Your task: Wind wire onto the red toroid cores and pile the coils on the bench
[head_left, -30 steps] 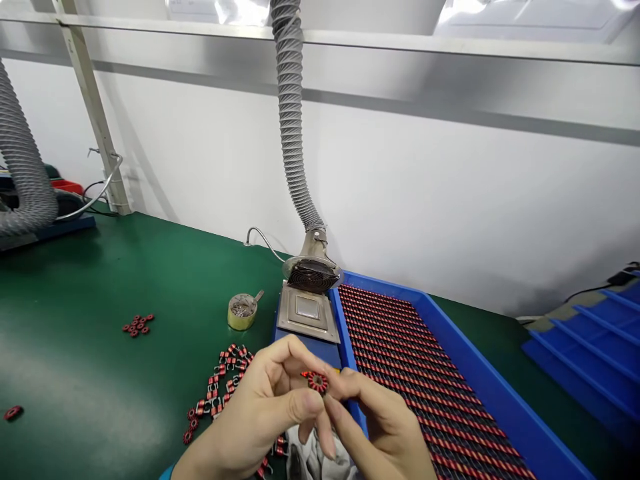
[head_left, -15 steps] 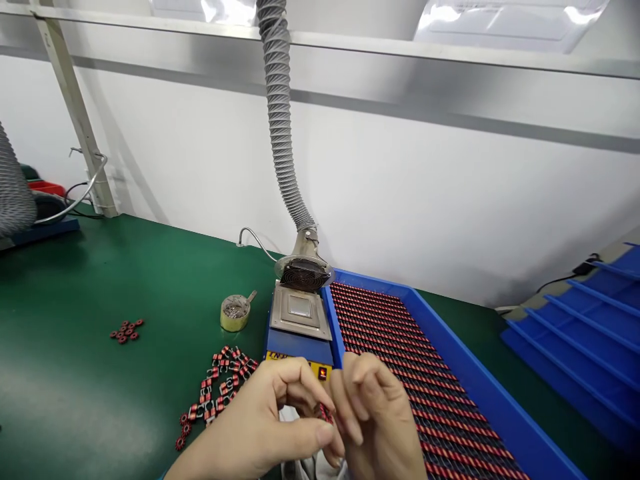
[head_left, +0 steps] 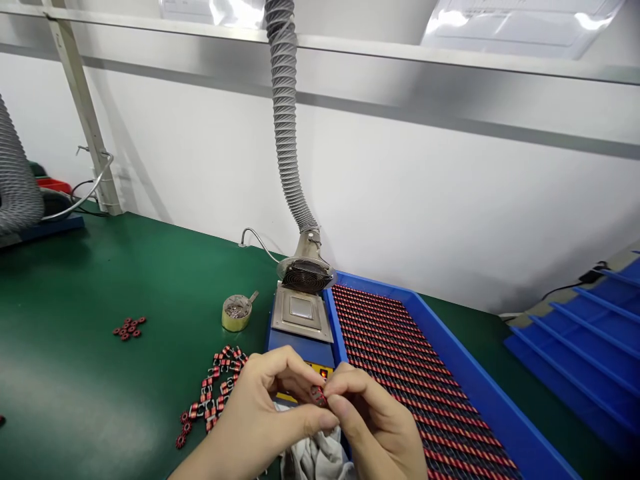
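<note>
One small red-wound ring [head_left: 320, 397] is pinched between the fingertips of the left hand [head_left: 255, 417] and the right hand [head_left: 375, 427], both curled inward and pressed close, with the ring partly hidden. One crumpled white cloth [head_left: 316, 459] is laid below them. Beyond, one blue heater [head_left: 300, 353] is set on the green bench [head_left: 65, 300], with one loose heap of red coils [head_left: 215, 387], one tape roll [head_left: 237, 313] and about eight rings [head_left: 127, 328] to its left. One blue tray [head_left: 465, 355] is packed with many rows of coils. One grey hose [head_left: 287, 113] is hung above.
</note>
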`<state>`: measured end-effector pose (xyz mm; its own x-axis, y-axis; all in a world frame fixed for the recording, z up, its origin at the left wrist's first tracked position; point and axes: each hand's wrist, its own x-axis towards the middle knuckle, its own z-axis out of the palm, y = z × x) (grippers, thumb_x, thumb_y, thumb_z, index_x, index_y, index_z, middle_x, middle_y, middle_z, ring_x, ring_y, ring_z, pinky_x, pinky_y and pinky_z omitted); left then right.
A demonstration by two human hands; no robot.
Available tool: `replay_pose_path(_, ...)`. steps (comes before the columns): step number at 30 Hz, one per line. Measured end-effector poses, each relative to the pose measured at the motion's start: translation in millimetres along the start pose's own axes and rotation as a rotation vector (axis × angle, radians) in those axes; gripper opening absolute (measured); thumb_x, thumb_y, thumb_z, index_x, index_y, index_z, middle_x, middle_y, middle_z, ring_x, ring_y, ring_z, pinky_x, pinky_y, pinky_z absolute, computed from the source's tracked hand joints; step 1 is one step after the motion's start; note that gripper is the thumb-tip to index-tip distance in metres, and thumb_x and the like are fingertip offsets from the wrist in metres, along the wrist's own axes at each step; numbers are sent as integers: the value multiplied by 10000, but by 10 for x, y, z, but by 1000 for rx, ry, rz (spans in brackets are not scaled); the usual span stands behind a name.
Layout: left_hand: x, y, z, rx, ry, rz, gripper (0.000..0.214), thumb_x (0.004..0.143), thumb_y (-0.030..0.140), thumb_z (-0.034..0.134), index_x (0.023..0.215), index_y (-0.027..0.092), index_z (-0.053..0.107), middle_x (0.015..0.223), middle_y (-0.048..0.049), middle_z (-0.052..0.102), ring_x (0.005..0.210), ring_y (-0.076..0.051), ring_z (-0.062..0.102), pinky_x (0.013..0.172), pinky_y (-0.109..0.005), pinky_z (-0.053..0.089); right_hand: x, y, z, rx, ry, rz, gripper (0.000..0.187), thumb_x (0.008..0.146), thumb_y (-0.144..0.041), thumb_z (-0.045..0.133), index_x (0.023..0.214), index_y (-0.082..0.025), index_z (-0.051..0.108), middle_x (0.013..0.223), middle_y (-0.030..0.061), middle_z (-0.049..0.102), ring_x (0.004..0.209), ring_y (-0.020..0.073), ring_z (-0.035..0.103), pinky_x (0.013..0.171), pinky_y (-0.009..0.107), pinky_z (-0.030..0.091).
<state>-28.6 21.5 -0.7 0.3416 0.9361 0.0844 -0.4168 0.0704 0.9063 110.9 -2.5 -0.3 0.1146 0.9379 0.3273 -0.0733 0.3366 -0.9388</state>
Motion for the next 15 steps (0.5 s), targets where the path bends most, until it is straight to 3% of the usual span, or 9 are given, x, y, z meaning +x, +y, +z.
replay_pose_path(6,37,-25,-23,-273,-227,-56,341,757,403,825,809,151,602,655,-12,704,590,-128,685,642,-244,538,-14,-7,87,225,31,109,224,769,-444,828,685,-245,769,578,-20,579,485,120,530,516,249,440)
replay_pose_path(15,78,-145,-32,-368,-270,-17,246,826,310,783,862,137,611,690,-24,722,622,-119,716,629,-198,534,-7,-31,119,381,46,187,238,699,-407,892,641,-207,778,531,-29,548,437,81,508,471,216,425)
